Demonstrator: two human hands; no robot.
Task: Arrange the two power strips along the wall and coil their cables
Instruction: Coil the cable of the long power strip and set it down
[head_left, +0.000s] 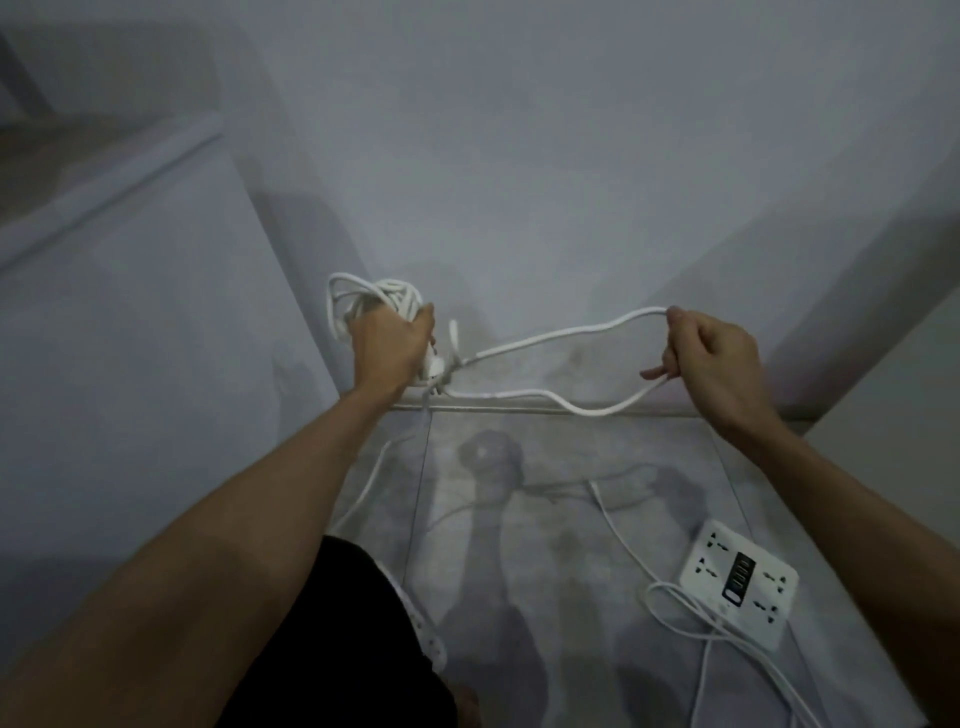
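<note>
Cable (545, 340) between both hands

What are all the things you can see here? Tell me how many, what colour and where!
coiled cable bundle: one, white, gripped in the left hand, near the wall.
cable loop: one, white, stretched between the two hands.
square power strip: one, white with a dark middle panel, on the floor at right.
loose cable: one, white, lying on the floor beside that strip.
long power strip: one, white, lower middle, partly hidden.
floor: grey, glossy.
wall: grey-white, ahead.
left hand: grips the bundle.
right hand: pinches the loop.
</note>
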